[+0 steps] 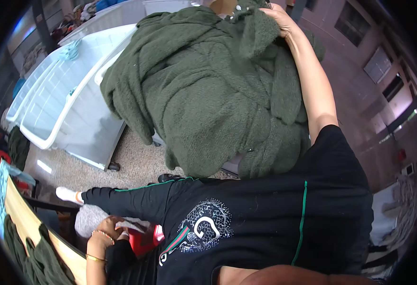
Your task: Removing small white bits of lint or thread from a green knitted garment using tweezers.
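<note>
A large heap of dark green fleece garments (pixel 199 99) bulges in front of me, lying over a bin. My right hand (pixel 279 21) reaches to its far right side, fingers closed on a bunched part of a green fleece garment (pixel 258 35). Low on the left, my left hand (pixel 108 229) is bent round beside my leg, with a beaded bracelet and a bangle on the wrist. Its fingers are curled at a fuzzy grey cloth (pixel 90 220). Against that cloth lies a red thing with white marks (pixel 144 241), its kind unclear.
A translucent white plastic bin (pixel 85 109) on wheels stands left of the heap, with light blue cloth (pixel 71 50) over its rim. A pale wooden table edge (pixel 42 232) curves at lower left, green fleece (pixel 35 259) on it. Grey textiles (pixel 398 213) are piled at right.
</note>
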Tool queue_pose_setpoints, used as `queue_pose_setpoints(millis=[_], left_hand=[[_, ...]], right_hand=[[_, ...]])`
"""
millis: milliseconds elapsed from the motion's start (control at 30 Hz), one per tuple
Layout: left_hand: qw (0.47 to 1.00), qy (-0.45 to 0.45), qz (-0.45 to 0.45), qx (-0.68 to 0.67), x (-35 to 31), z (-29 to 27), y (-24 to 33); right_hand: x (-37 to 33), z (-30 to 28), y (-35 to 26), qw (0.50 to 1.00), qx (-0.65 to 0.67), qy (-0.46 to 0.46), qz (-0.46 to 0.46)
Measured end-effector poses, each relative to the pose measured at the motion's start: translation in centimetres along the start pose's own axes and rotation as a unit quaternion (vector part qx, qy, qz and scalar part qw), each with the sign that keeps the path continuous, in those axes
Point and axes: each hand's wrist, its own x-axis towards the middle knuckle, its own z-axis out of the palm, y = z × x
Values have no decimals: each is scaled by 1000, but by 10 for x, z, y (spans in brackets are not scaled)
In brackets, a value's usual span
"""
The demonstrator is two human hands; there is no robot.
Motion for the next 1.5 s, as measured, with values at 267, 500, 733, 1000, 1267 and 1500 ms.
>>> queue_pose_setpoints(millis=[267,500,733,1000,1267,1500], left_hand=[[955,213,37,-202,-9,-23,31],[814,306,44,-491,-25,-64,44],[671,240,123,-691,-34,-80,28],[783,191,140,-575,-29,-35,-7],[739,287,-6,-610,-3,-36,2],[709,253,56,-655,-9,-46,13]], right_hand=[[13,215,-68,946,276,-168,-8],[-23,369,-57,845,115,-304,-424],[-103,485,-88,832,336,-430,-105],[-211,557,-23,760,267,-580,-120],[-223,543,35,761,139,-576,-263],[-214,497,26,760,0,-597,-255]])
